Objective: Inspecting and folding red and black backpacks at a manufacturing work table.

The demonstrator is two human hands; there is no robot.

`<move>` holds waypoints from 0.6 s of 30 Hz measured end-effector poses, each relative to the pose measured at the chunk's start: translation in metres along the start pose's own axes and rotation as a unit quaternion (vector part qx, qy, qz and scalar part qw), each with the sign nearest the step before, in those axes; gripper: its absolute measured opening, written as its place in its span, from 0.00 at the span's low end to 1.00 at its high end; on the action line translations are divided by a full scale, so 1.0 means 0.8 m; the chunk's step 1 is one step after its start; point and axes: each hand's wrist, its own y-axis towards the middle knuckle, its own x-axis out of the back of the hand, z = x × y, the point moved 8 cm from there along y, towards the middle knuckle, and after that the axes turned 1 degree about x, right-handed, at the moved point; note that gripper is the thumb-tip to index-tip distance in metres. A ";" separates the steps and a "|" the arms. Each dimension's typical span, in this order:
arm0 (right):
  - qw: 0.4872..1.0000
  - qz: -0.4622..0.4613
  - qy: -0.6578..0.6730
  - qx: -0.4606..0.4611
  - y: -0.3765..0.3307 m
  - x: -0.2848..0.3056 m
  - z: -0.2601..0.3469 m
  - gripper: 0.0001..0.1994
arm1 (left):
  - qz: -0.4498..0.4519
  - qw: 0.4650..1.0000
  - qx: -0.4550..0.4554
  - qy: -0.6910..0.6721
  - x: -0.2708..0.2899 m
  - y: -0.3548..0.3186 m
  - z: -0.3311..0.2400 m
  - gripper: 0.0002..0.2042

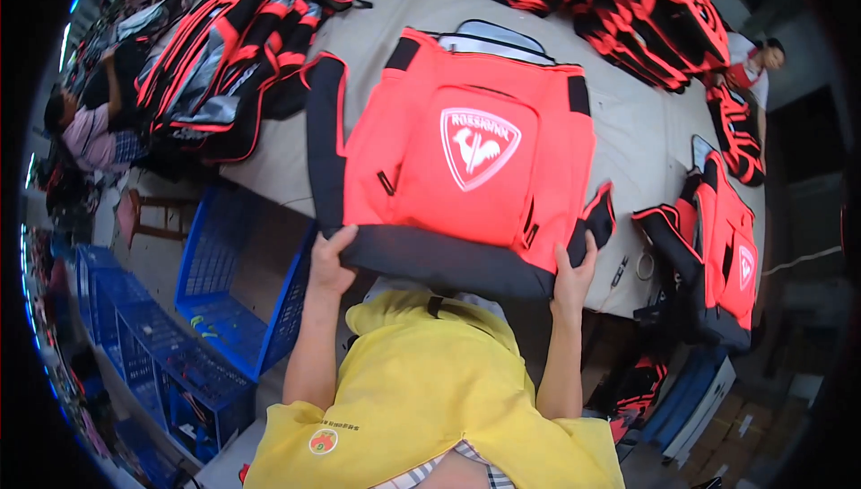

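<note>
A red and black backpack (386, 139) lies flat before me on the pale tabletop, its front panel facing up with a white shield-shaped emblem. Its black base hangs toward me past the near edge of the table. My left hand (332, 259) grips the lower left corner of the base, thumb on top. At the lower right corner my right hand (574, 276) holds the base the same way, thumb up and fingers beneath. The fingers under the fabric are hidden. Black side flaps with red trim stick out at both sides of the backpack.
Piled red and black bags (242, 50) cover the table's left; more stacks (628, 9) stand at the far right. Another backpack (726, 247) sits at the right edge. Blue plastic crates (247, 274) stand low on the left. Other people (90, 135) are at both sides.
</note>
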 end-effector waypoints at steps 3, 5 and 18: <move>0.984 -0.023 0.038 0.172 0.002 -0.001 0.051 0.33 | 0.095 0.995 -0.041 -0.013 -0.026 0.025 -0.029 0.25; 0.986 -0.035 0.025 0.162 0.009 -0.010 0.011 0.33 | 0.099 0.995 -0.015 -0.009 -0.006 0.048 -0.011 0.25; 0.891 0.146 -0.430 -0.020 -0.022 0.002 -0.047 0.34 | -0.053 0.588 -0.429 0.684 -0.143 -0.006 -0.055 0.41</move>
